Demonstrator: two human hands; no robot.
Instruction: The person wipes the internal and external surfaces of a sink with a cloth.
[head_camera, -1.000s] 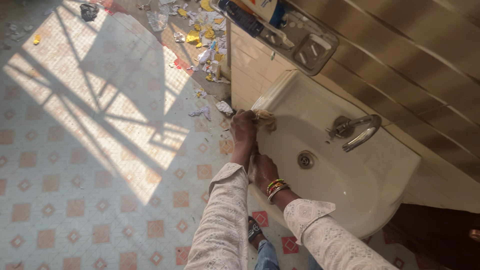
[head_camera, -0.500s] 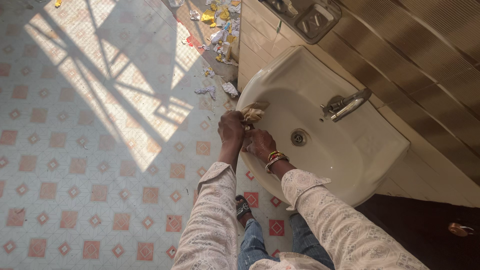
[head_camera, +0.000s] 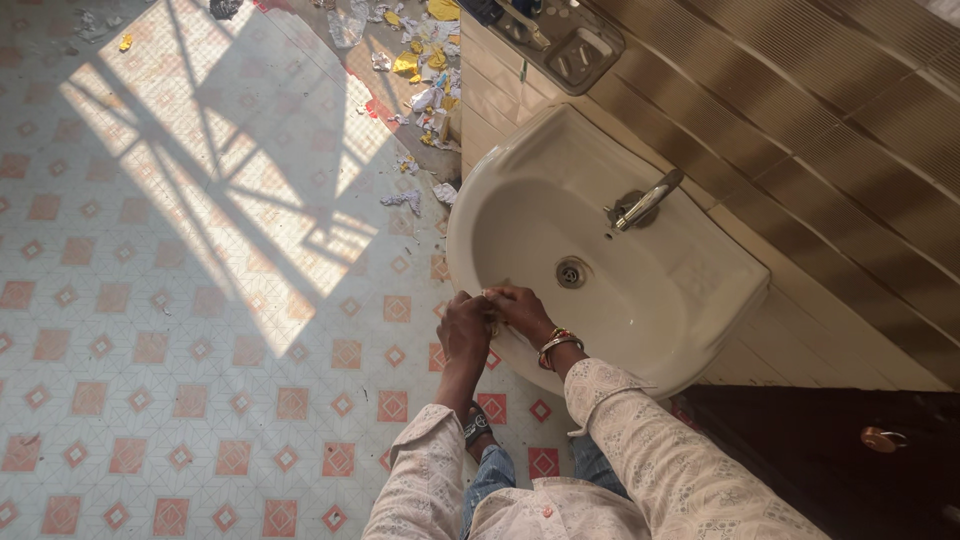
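Hands at basin rim
My left hand (head_camera: 466, 327) and right hand (head_camera: 517, 308) meet on the near rim of the white basin (head_camera: 690, 300); fingers curled together, grip contents indiscernible.

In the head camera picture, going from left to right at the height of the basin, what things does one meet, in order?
Sunlit patch on the tiled floor → left hand → right hand → drain → tap → brown tiled wall.
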